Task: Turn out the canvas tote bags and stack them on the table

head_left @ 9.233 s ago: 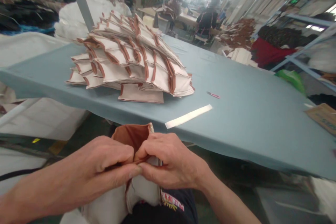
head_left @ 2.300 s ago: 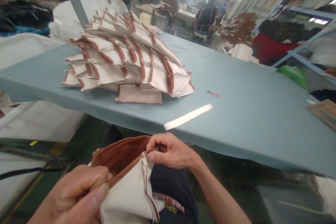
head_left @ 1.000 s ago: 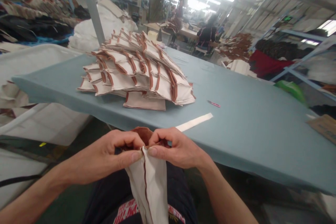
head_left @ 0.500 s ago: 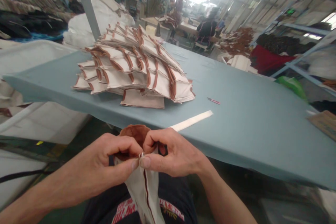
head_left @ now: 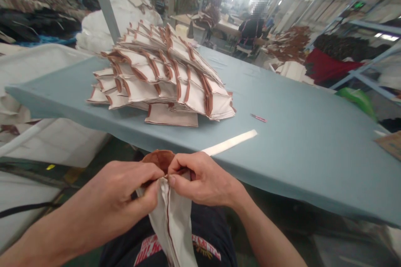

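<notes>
A white fabric piece [head_left: 181, 221] with a dark brown seam down its middle hangs in front of my lap. Its brown inner side [head_left: 159, 158] shows at the top, beyond my fingers. My left hand [head_left: 134, 187] pinches the upper edge just left of the seam. Right beside it, my right hand [head_left: 200, 179] grips the same edge between thumb and bent forefinger. The fingertips of both hands nearly meet at the seam's top end. What the fabric is sewn into cannot be made out.
On the blue-covered table [head_left: 297, 146] lies a big pile of white pieces with brown edges [head_left: 163, 75]. A pale strip [head_left: 232, 142] and small pink-handled thread snips [head_left: 258, 118] lie to its right. White bins [head_left: 62, 142] stand at the left. A person [head_left: 250, 29] sits farther back.
My fingertips have shifted slightly left and up along the fabric's edge, and the seam below now hangs turned a little to the left. The camera view has moved slightly.
</notes>
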Available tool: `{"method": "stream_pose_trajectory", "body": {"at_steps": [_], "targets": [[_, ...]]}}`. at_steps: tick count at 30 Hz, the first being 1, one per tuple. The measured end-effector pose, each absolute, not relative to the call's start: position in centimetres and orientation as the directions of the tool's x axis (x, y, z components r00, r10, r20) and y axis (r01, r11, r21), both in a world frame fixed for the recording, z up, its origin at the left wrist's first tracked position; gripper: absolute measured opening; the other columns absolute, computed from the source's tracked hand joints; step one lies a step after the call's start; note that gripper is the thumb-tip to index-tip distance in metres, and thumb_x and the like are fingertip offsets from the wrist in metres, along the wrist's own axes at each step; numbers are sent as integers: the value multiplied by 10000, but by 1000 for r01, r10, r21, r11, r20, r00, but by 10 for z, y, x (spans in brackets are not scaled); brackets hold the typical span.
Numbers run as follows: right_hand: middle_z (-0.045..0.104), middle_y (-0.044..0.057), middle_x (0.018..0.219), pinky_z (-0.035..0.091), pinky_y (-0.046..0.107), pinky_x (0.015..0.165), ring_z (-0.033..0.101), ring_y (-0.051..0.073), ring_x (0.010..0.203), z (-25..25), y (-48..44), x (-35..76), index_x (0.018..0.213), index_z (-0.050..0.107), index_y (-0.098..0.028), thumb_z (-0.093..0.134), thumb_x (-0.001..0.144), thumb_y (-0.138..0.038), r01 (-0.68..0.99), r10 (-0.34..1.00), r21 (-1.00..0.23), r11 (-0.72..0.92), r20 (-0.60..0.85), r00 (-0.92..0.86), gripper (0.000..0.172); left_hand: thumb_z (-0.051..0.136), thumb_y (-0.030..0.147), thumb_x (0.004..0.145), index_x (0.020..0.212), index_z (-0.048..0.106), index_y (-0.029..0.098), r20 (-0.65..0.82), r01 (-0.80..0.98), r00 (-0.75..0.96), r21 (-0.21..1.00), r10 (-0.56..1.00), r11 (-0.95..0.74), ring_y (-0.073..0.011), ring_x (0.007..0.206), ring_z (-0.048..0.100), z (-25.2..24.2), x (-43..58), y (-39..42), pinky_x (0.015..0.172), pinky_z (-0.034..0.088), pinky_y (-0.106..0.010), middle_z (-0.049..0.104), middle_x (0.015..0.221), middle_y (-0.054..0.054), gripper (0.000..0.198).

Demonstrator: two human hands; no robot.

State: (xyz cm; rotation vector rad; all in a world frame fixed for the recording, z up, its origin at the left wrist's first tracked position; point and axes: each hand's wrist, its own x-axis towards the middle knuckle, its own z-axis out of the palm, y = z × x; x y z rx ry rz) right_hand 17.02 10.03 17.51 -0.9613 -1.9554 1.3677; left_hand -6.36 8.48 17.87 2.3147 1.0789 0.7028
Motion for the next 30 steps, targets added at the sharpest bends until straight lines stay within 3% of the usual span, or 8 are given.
{"method": "stream_pose_trajectory", "body": {"at_steps": [4,7,12,17,21,26,30], "targets": [[544,-69,696,341,221,567,446,91,608,179,103,171,783,622,-199,740,901,-309,115,756,-985,131,24,-654,200,515,310,1036,727,661,225,89,399,540,848,837,-348,-106,563,552,176,-62,84,526,396,-194,601,654,77,353],[531,-67,678,339,224,543,437,93,606,182,106,172,739,614,-195,782,882,-367,99,720,-995,20,-54,-692,280,523,328,1010,695,602,214,25,326,546,914,837,-240,-108,598,519,180,-56,86,542,399,-184,552,682,72,343],[477,-79,641,302,227,528,403,88,602,188,110,176,704,607,-191,791,908,-412,187,689,-982,14,-125,-713,353,536,354,1000,696,610,210,12,297,556,931,831,-212,-115,610,522,178,-53,85,561,398,-188,541,673,67,345],[540,-79,639,329,224,573,470,86,607,204,109,176,728,613,-191,717,907,-251,348,729,-921,176,-115,-674,216,525,386,1051,718,643,215,-15,374,524,903,852,-214,-117,611,517,169,-61,80,563,382,-200,542,671,67,393],[505,-98,603,283,247,565,422,76,564,218,108,172,732,610,-194,727,856,-156,502,747,-801,325,-108,-656,174,503,426,1068,737,697,222,-69,493,504,841,861,-221,-138,612,566,172,-61,74,562,397,-226,607,665,51,435],[534,-87,626,310,238,569,473,82,577,221,109,169,705,589,-196,708,880,-188,483,739,-818,313,-110,-665,211,457,391,1022,716,708,229,-79,546,467,809,881,-218,-143,566,524,176,-58,69,529,360,-250,590,619,47,428],[545,-90,625,334,229,597,501,91,592,214,107,172,750,620,-198,701,855,-150,446,749,-861,243,-126,-650,140,496,459,1049,729,691,222,-178,512,468,853,866,-101,-144,634,554,174,-61,72,574,407,-227,595,682,47,443]]}}
